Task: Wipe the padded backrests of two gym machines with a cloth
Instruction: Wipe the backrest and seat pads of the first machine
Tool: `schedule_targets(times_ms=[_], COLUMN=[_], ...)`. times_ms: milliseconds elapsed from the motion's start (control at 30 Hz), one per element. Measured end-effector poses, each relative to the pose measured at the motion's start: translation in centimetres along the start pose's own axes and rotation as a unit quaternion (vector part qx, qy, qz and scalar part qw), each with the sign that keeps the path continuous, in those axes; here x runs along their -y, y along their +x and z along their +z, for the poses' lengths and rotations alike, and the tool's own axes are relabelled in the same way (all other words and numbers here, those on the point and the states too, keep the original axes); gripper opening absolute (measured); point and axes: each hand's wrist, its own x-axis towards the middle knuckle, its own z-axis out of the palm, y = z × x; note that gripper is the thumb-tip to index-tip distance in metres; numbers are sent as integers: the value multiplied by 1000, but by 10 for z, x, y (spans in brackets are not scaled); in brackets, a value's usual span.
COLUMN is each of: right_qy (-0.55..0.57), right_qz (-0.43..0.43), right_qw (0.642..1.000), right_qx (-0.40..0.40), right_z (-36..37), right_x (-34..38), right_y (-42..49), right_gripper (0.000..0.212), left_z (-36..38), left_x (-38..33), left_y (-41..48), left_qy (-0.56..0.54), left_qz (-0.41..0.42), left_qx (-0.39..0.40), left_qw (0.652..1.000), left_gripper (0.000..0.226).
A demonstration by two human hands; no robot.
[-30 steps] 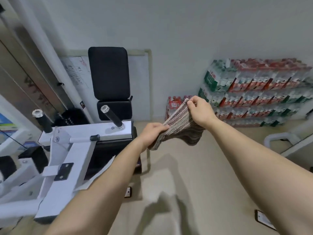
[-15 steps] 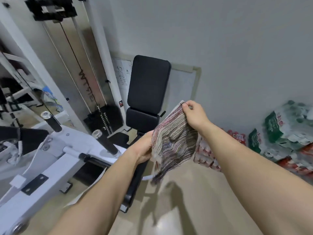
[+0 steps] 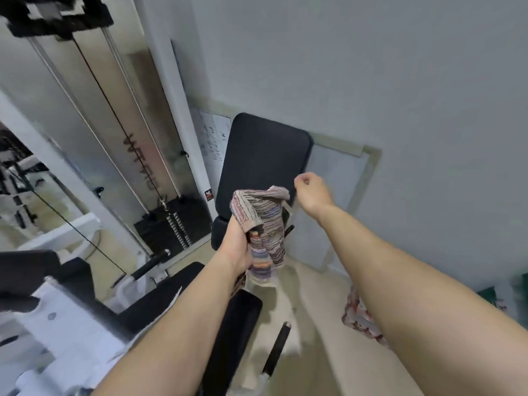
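Left hand grips bunched cloth in front of the black backrest — right hand loosely curled, holding nothing. Risk: 1-handed hold leaves loose folds dangling — patchy wipe or cloth slipping.

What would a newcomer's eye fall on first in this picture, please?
First the striped cloth at the centre, bunched in the left hand, with the right hand loosely curled just beside it, off the cloth. Right behind stands the black padded backrest, against the grey wall.
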Motion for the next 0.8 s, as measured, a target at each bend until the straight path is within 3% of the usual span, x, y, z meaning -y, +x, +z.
schedule_targets(times_ms=[167, 233, 267, 333, 433, 533, 633, 733, 800], right_qy=[-70, -108, -131, -174, -229, -223, -156, -143, -132], right_qz=[-7, -42, -67, -116, -179, -193, -136, -128, -135], right_qw=[996, 990, 984, 971, 947, 947, 977, 981, 980], right_qx=[-57, -86, -98, -113, -134, -128, -56, 31, 57], right_z=[2, 1, 0, -2, -3, -7, -5, 8, 20], right_x=[-4, -2, 0, 4, 6, 4, 11, 19, 20], right_y=[102, 144, 165, 205, 263, 309, 348, 365, 369], right_gripper=[33, 36, 36, 36, 36, 37, 37, 36, 36], left_z=[-9, -8, -5, 7, 33, 53, 48, 21, 12], left_x=[-35, -49, -56, -68, -74, -50, -30, -45, -72], left_y=[101, 145, 168, 213, 287, 345, 362, 360, 375], left_qy=[31, 95, 148, 301, 469, 646, 729, 788, 777], left_qz=[43, 59, 72, 139, 168, 171, 182, 254, 262], left_qx=[-119, -194, -234, -294, -343, -283, -238, -160, -179], left_qw=[992, 975, 958, 896, 796, 688, 615, 538, 543], left_gripper=[39, 53, 71, 83, 76, 89, 86, 76, 69])
